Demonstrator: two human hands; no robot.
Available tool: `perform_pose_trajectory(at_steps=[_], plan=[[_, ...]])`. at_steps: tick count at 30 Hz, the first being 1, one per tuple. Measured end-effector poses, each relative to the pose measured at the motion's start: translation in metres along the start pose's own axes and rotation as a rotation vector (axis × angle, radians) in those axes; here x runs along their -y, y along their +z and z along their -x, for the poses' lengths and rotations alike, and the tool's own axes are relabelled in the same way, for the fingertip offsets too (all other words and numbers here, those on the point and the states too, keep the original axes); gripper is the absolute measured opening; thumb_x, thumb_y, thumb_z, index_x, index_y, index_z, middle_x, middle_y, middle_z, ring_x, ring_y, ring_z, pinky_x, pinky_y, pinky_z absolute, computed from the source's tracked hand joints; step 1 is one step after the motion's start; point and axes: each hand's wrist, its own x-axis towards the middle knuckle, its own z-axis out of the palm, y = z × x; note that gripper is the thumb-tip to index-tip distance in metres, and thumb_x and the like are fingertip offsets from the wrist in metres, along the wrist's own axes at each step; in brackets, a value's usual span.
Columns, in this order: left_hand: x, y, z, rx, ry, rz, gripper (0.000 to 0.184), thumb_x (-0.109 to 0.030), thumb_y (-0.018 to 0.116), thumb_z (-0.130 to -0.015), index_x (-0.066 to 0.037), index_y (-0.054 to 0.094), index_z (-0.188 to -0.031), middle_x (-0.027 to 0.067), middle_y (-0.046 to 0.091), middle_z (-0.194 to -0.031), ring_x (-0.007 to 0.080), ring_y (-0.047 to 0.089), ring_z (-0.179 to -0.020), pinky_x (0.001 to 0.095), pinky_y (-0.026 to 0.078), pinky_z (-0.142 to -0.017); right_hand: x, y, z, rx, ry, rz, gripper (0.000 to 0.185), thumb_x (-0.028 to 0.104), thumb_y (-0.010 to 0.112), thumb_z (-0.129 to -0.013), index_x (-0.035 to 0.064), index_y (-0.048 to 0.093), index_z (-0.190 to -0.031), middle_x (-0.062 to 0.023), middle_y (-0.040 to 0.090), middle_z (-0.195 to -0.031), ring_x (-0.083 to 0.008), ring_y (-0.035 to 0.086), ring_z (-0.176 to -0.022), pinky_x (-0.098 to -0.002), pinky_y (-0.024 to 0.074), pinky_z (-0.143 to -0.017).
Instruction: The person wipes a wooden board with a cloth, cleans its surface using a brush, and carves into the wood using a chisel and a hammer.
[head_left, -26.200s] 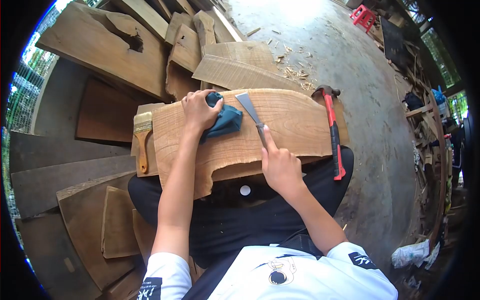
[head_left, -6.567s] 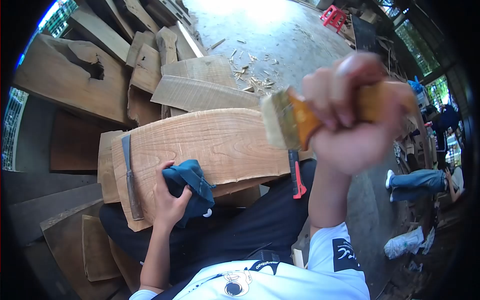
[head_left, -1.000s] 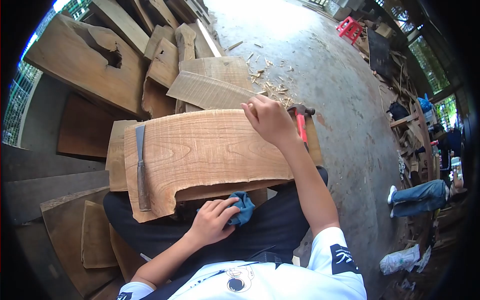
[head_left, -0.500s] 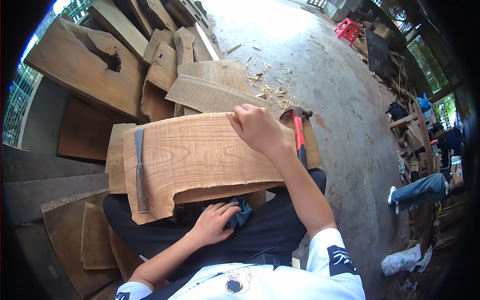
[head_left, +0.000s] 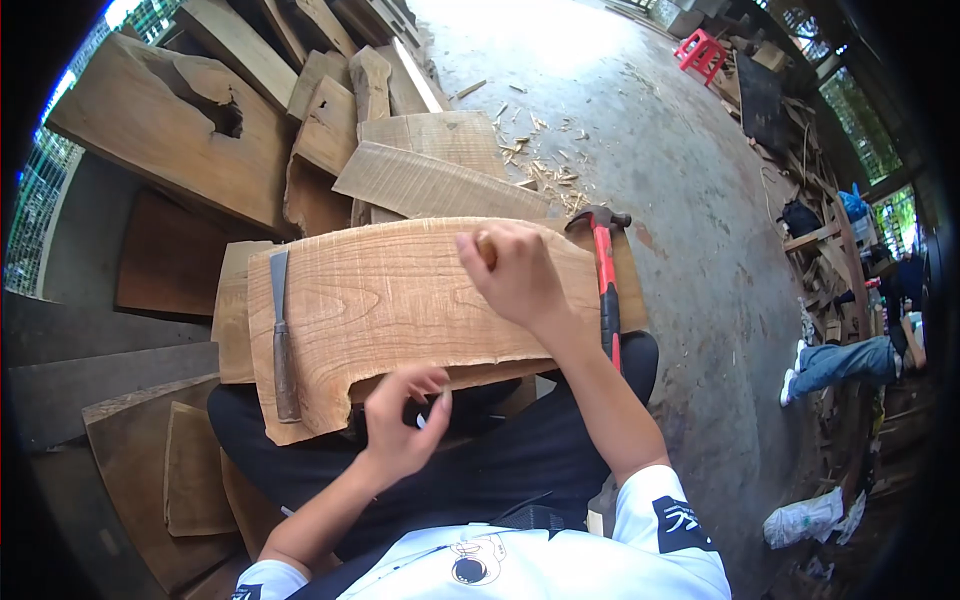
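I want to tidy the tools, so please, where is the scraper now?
In the head view, the scraper lies at the left end of the board, blade toward the far edge, left of the left hand.

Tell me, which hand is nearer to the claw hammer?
Right. The right hand is over the wooden slab, a little left of the claw hammer; the left hand is farther left, by the slab's near edge.

Your board (head_left: 400, 290) is warm tan with darker, looping grain lines; the handle (head_left: 487, 248) showing from your right hand (head_left: 517, 273) is orange-brown. Your scraper (head_left: 283, 340) is grey and brown, your hammer (head_left: 605, 255) red and black. Your shirt (head_left: 560, 565) is white with black prints.
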Motion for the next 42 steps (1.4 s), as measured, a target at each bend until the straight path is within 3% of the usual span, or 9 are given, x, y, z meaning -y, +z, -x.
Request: perform_pose_trajectory(at_steps=[4, 7, 10, 13, 17, 23, 29, 36, 42], plan=[[-0.03, -0.014, -0.054, -0.129, 0.058, -0.183, 0.065, -0.02, 0.074, -0.086, -0.002, 0.045, -0.141, 0.0175, 0.062, -0.121, 0.0288, 0.063, -0.105, 0.04, 0.049, -0.087, 0.029, 0.019, 0.014, 0.056, 0.04, -0.049, 0.035, 0.028, 0.081, -0.083, 0.0021, 0.061, -0.07, -0.0133, 0.061, -0.065, -0.0289, 0.065, -0.062, -0.0395, 0.0514, -0.06], [-0.032, -0.018, -0.083, -0.053, 0.143, -0.255, 0.059, -0.027, 0.07, -0.09, 0.001, 0.049, -0.138, 0.0229, 0.062, -0.12, 0.0387, 0.06, -0.11, 0.045, 0.047, -0.095, 0.039, 0.039, 0.033, -0.011, 0.079, -0.242, 0.019, 0.011, 0.074, -0.077, 0.0002, 0.062, -0.087, -0.0188, 0.067, -0.084, -0.0388, 0.067, -0.077, -0.046, 0.054, -0.068], [-0.033, -0.018, -0.097, -0.057, 0.061, -0.264, 0.037, -0.018, 0.06, -0.098, 0.001, 0.059, -0.129, 0.0269, 0.068, -0.111, 0.0386, 0.069, -0.1, 0.0459, 0.053, -0.088, 0.048, 0.043, 0.04, -0.058, 0.222, -0.314, 0.023, 0.012, 0.076, -0.083, 0.0008, 0.062, -0.098, -0.0174, 0.067, -0.09, -0.0276, 0.068, -0.072, -0.0384, 0.0558, -0.063], [-0.032, -0.022, -0.105, -0.066, 0.005, -0.259, 0.033, -0.012, 0.061, -0.098, 0.002, 0.062, -0.127, 0.0245, 0.073, -0.096, 0.0333, 0.074, -0.087, 0.0403, 0.058, -0.079, 0.034, 0.045, 0.049, -0.103, 0.197, -0.357, 0.028, 0.016, 0.078, -0.085, 0.0019, 0.061, -0.103, -0.0157, 0.066, -0.101, -0.0221, 0.068, -0.068, -0.033, 0.0551, -0.057], [-0.019, -0.029, -0.115, -0.012, -0.083, -0.163, 0.026, -0.011, 0.067, -0.096, 0.003, 0.069, -0.118, 0.0142, 0.075, -0.088, 0.0176, 0.073, -0.081, 0.0298, 0.058, -0.073, -0.004, 0.053, 0.069, -0.09, 0.034, -0.054, 0.05, 0.027, 0.082, -0.082, 0.0059, 0.058, -0.12, -0.0165, 0.06, -0.12, -0.0323, 0.063, -0.11, -0.0454, 0.0517, -0.095], [-0.005, -0.069, -0.167, 0.109, -0.057, -0.326, 0.018, -0.007, 0.068, -0.096, -0.001, 0.074, -0.113, 0.001, 0.071, -0.08, 0.0022, 0.055, -0.07, 0.0237, 0.047, -0.06, -0.01, 0.055, 0.083, 0.02, 0.078, 0.206, 0.067, 0.035, 0.076, -0.085, 0.0069, 0.048, -0.139, -0.0207, 0.049, -0.142, -0.0433, 0.041, -0.136, -0.0525, 0.031, -0.116], [-0.014, -0.089, -0.195, 0.295, 0.154, -0.524, 0.022, -0.001, 0.066, -0.092, -0.006, 0.074, -0.111, 0.0184, 0.071, -0.081, 0.0224, 0.067, -0.065, 0.0356, 0.054, -0.066, -0.017, 0.06, 0.084, 0.037, 0.132, 0.178, 0.057, 0.027, 0.067, -0.088, 0.0027, 0.049, -0.136, -0.0222, 0.05, -0.141, -0.0423, 0.041, -0.138, -0.0526, 0.0299, -0.118], [-0.044, -0.094, -0.179, 0.811, -0.219, -0.27, 0.019, -0.01, 0.076, -0.09, -0.001, 0.075, -0.106, 0.0075, 0.074, -0.088, 0.0093, 0.068, -0.085, 0.0285, 0.053, -0.074, -0.028, 0.06, 0.087, -0.048, 0.111, 0.001, 0.039, 0.019, 0.055, -0.094, -0.0009, 0.055, -0.127, -0.0233, 0.059, -0.131, -0.0434, 0.047, -0.133, -0.0532, 0.0318, -0.116], [0.004, -0.126, -0.213, 0.543, -0.313, -0.062, 0.023, -0.007, 0.071, -0.094, 0.004, 0.071, -0.114, 0.0085, 0.074, -0.093, 0.0115, 0.07, -0.088, 0.0273, 0.056, -0.086, -0.023, 0.06, 0.087, -0.054, 0.103, 0.066, 0.032, 0.021, 0.057, -0.095, -0.0002, 0.061, -0.119, -0.0218, 0.06, -0.129, -0.0429, 0.049, -0.132, -0.0528, 0.0329, -0.115]])
